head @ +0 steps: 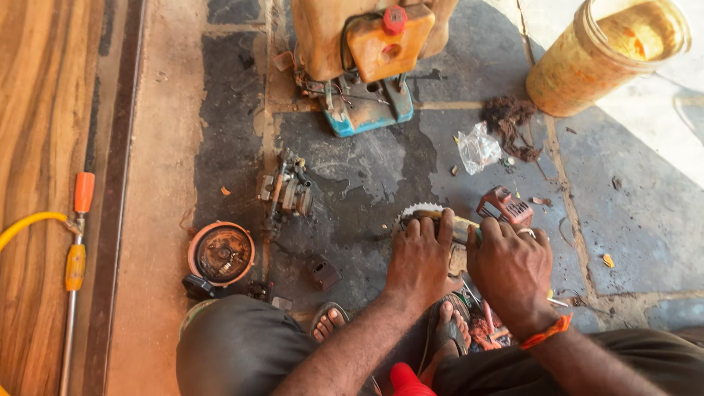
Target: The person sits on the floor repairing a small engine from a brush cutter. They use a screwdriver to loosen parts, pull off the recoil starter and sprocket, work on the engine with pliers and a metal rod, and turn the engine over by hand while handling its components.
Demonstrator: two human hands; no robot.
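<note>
My left hand (419, 253) and my right hand (511, 265) sit side by side over a small engine part on the floor, low in the head view. The left fingers close over a yellowish handle-like piece (460, 226) lying on a toothed white disc (419, 210). The right hand grips the same piece further right, next to a red finned engine block (504, 207). An orange band is on my right wrist. My sandalled feet (449, 323) are just below the hands, and part of the work is hidden under them.
A carburettor-like assembly (287, 189) and a round orange recoil cover (221, 254) lie to the left. An orange sprayer tank on a blue base (367, 66) stands at the top, a yellow bucket (605, 55) at top right. A spray lance (75, 249) lies on wood at the left.
</note>
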